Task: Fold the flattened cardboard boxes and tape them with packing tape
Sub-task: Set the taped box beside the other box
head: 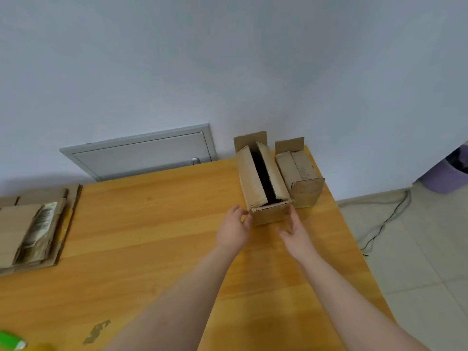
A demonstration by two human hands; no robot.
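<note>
Two bare forearms reach forward over a long, orange-toned wooden table [157, 224], the landmark for everything here. At the table's near left edge sits a bright green object [11, 343], mostly cut off from view. Toward the table's far right, the left hand [234, 230] and the right hand [296, 233] are both spread, fingers loose, holding nothing. They flank the near end of a tall, narrow brown cardboard box [263, 183]; the left fingertips are at its near left corner and the right fingers at its near right corner, though actual contact cannot be judged. The box's top flaps stand partly apart, showing a dark gap down the middle. Just beside it, nearer the table's right edge, is a second brown cardboard box [300, 173] with its top flaps down. On the table's left end lies a stack of flattened brown cardboard boxes [33, 226]. Beyond the table's far edge, a grey metal hatch [141, 152] is set in the pale wall.
</note>
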